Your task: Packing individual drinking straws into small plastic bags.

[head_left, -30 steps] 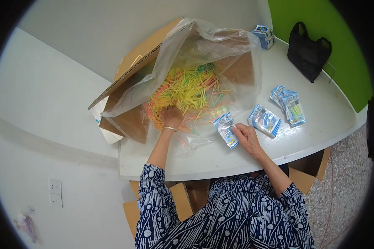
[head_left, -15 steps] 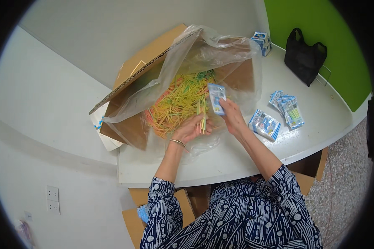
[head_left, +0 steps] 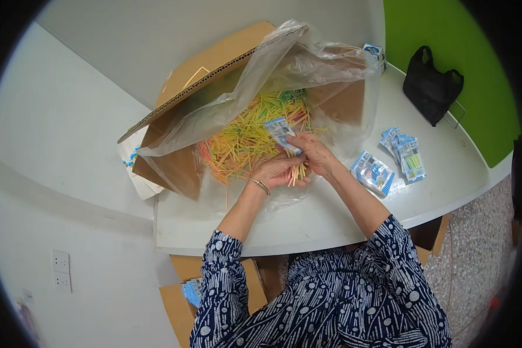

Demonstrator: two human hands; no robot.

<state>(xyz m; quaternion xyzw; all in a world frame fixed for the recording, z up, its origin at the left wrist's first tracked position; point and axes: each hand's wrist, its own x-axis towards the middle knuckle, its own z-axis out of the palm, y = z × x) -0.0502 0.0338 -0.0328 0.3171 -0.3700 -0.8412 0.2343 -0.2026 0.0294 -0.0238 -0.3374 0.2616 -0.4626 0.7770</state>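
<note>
One white table [head_left: 446,180] bears an open cardboard box [head_left: 220,61], lined with clear plastic [head_left: 240,95] around a heap of coloured sticks [head_left: 243,130]. Just in front of the heap, the person's left hand [head_left: 274,171] is closed around a small bunch of sticks [head_left: 297,173]; close beside it, the right hand [head_left: 313,153] pinches a blue-and-white packet [head_left: 281,131], tilted above the bunch. Similar packets [head_left: 412,158] lie to the right.
</note>
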